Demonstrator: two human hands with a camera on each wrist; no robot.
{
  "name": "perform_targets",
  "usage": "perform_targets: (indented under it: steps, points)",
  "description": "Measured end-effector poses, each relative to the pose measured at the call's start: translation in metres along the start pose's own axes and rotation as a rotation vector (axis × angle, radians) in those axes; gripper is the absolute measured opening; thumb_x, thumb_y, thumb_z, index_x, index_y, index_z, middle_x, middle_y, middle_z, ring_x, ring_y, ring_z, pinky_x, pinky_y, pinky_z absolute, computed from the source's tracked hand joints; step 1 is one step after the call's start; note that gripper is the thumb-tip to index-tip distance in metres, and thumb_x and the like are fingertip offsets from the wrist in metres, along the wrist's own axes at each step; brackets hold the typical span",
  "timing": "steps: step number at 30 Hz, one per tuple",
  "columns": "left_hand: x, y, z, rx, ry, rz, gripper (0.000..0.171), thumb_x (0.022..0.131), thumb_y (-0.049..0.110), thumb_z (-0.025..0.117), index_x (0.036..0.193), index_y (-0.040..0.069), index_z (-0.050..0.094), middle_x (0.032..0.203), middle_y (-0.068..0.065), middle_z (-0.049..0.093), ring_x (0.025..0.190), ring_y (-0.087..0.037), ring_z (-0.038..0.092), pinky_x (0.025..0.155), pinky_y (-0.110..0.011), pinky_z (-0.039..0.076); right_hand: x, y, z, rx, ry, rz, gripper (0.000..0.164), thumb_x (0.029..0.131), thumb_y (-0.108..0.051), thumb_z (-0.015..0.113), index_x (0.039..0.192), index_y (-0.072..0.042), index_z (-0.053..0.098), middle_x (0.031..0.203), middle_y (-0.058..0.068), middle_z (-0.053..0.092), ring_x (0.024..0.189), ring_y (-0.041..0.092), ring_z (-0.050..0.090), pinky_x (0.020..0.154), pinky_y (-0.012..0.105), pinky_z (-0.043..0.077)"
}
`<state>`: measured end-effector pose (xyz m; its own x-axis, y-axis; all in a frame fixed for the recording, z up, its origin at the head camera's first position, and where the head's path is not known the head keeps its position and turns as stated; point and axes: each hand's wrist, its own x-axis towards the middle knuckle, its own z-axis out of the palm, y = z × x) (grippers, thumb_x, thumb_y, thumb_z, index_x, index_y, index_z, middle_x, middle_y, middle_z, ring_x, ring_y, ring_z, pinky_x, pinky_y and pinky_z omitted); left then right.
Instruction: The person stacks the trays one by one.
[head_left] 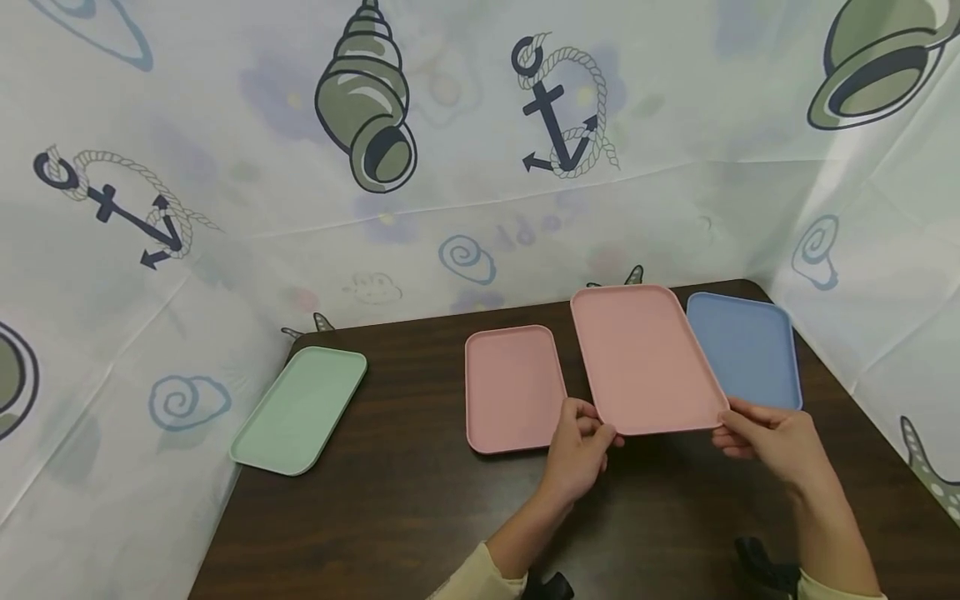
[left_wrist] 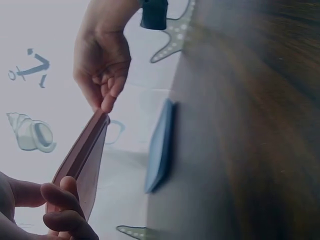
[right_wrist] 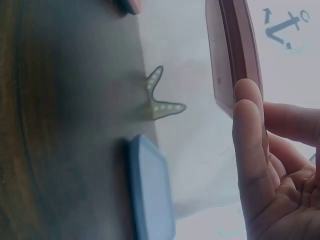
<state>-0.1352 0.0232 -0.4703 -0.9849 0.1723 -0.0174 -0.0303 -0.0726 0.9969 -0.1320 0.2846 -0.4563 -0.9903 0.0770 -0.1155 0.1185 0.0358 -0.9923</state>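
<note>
A pink tray (head_left: 648, 358) is held up above the table, its near edge between both hands. My left hand (head_left: 577, 450) pinches its near left corner, and my right hand (head_left: 776, 437) pinches the near right corner. In the left wrist view the raised tray (left_wrist: 82, 150) is seen nearly edge-on, apart from the table. Just left of it, a second pink tray (head_left: 513, 390) lies on the table. Behind the raised tray and my right hand, a blue tray (head_left: 750, 350) lies at the right, partly hidden.
A pale green tray (head_left: 300, 410) lies slanted at the table's left edge. The dark wooden table (head_left: 420, 508) has a white printed cloth (head_left: 465, 200) with anchors and shells standing around its back and sides.
</note>
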Motion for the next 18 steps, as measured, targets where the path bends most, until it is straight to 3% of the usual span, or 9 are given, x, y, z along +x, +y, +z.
perform_targets:
  steps: [2, 5, 8, 13, 18]
  points:
    - [-0.002, 0.006, -0.002, -0.003, -0.014, 0.013, 0.023, 0.092, 0.001, 0.060, 0.104, 0.006, 0.041, 0.075, -0.007, 0.065, 0.043, -0.009, 0.043, 0.044, -0.020, 0.036, -0.001, -0.003, 0.000, 0.029, -0.007, -0.007, 0.049, 0.092, -0.005, 0.067, 0.131, 0.019, 0.047, 0.074, 0.008, 0.073, 0.064, 0.019, 0.072, 0.058, 0.032, 0.056]
    - [-0.006, 0.015, -0.006, -0.003, -0.030, 0.021, 0.025, 0.092, 0.002, 0.061, 0.105, 0.006, 0.041, 0.076, -0.007, 0.065, 0.045, -0.010, 0.043, 0.046, -0.020, 0.036, -0.002, -0.006, 0.001, 0.070, -0.023, -0.027, 0.027, 0.092, -0.004, 0.067, 0.119, -0.004, 0.066, 0.075, 0.008, 0.073, 0.065, 0.020, 0.072, 0.058, 0.032, 0.056]
    - [-0.012, 0.024, -0.012, -0.009, -0.041, 0.027, 0.026, 0.092, 0.004, 0.062, 0.106, 0.006, 0.040, 0.078, -0.009, 0.065, 0.046, -0.011, 0.043, 0.047, -0.020, 0.036, -0.002, -0.010, 0.003, 0.103, -0.046, -0.041, 0.022, 0.092, -0.003, 0.067, 0.104, -0.020, 0.072, 0.076, 0.009, 0.073, 0.066, 0.020, 0.072, 0.059, 0.033, 0.056]
    - [-0.019, 0.036, -0.023, -0.015, -0.044, 0.033, 0.028, 0.091, 0.004, 0.063, 0.105, 0.005, 0.039, 0.078, -0.011, 0.064, 0.047, -0.011, 0.043, 0.048, -0.020, 0.037, -0.005, -0.017, 0.013, 0.093, -0.080, -0.082, 0.022, 0.092, -0.002, 0.067, 0.112, -0.012, 0.070, 0.079, 0.011, 0.073, 0.067, 0.021, 0.072, 0.060, 0.034, 0.056]
    - [-0.026, 0.047, -0.036, -0.005, -0.030, 0.015, 0.028, 0.091, 0.005, 0.063, 0.104, 0.007, 0.039, 0.077, -0.010, 0.065, 0.048, -0.010, 0.044, 0.048, -0.020, 0.036, -0.008, -0.022, 0.030, 0.128, -0.109, -0.149, 0.024, 0.092, 0.001, 0.065, 0.112, -0.011, 0.071, 0.079, 0.013, 0.073, 0.067, 0.021, 0.072, 0.059, 0.036, 0.056]
